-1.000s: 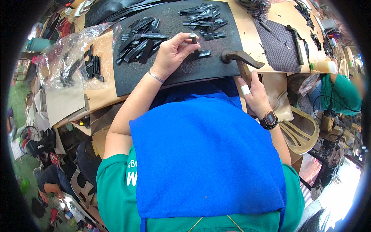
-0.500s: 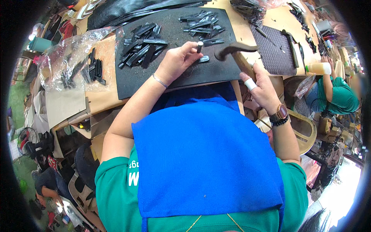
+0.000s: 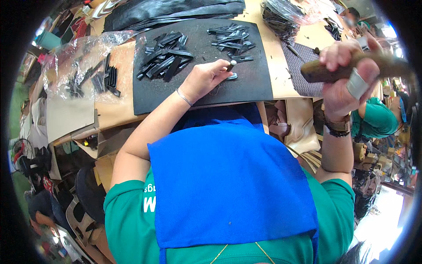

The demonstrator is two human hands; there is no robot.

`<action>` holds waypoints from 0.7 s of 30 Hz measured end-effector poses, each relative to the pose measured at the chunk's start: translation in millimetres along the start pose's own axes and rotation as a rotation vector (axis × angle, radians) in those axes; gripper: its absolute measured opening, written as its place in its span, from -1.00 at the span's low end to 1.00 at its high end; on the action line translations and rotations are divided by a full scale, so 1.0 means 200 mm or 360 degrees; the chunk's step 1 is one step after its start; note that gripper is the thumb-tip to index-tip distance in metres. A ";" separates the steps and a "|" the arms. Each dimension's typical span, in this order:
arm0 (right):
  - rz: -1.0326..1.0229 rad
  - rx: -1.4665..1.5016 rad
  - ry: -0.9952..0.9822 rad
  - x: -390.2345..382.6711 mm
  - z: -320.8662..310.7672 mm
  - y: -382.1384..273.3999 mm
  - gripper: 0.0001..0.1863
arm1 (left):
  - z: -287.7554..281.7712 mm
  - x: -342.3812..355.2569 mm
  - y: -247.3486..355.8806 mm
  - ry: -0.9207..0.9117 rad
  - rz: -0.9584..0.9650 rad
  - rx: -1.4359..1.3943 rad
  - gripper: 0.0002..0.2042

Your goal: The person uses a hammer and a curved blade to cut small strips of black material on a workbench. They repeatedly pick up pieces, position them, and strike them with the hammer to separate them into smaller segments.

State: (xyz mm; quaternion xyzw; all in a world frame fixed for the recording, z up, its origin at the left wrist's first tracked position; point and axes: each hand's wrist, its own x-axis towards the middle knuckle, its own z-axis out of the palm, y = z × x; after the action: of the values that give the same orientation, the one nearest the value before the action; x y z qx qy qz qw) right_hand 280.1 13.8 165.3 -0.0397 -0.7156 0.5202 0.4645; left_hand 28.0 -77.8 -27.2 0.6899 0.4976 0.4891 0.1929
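Observation:
My left hand (image 3: 200,82) pinches a short metal punch (image 3: 231,66) upright over the black mat (image 3: 248,90). A small black strip with a shiny end (image 3: 233,76) lies at the punch's foot; whether the two touch I cannot tell. My right hand (image 3: 345,90), with white tape round one finger, is raised at the right of the mat. It grips a hammer by its wooden handle (image 3: 314,72); the hammer's head cannot be made out at the dark right rim. On the mat lie a left pile of black strips (image 3: 165,55) and a right pile (image 3: 231,39).
Folded black sheets (image 3: 171,15) lie behind the mat. Clear plastic (image 3: 88,66) covers more black strips on the left. At right are a quilted dark pad (image 3: 303,81) and a bagged bundle (image 3: 281,17). A co-worker in green (image 3: 380,116) sits far right.
My right hand has lifted the hammer up and to the right, away from the mat. My left hand still holds the punch, shifted slightly in the picture as the view moved.

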 end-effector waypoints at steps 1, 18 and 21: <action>-0.0119 0.0137 -0.0023 0.01 -0.02 0.01 -0.54 | 0.00 -0.01 0.00 -0.0006 -0.0018 -0.0032 -0.73; 0.0502 -0.1572 -0.0322 -0.42 0.17 0.28 -0.69 | -0.01 0.01 0.02 -0.0003 -0.0306 -0.0105 -0.82; 0.1149 -0.1411 -0.0456 -0.55 0.19 0.35 -0.69 | -0.02 0.04 -0.04 0.0173 -0.0410 -0.0767 -0.87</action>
State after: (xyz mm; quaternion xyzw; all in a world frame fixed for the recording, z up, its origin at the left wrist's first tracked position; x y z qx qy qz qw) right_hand 287.1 -40.9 41.1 -0.4005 -0.8616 0.2968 0.0959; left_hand 20.9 -68.6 -27.6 0.5280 0.4601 0.6011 0.3849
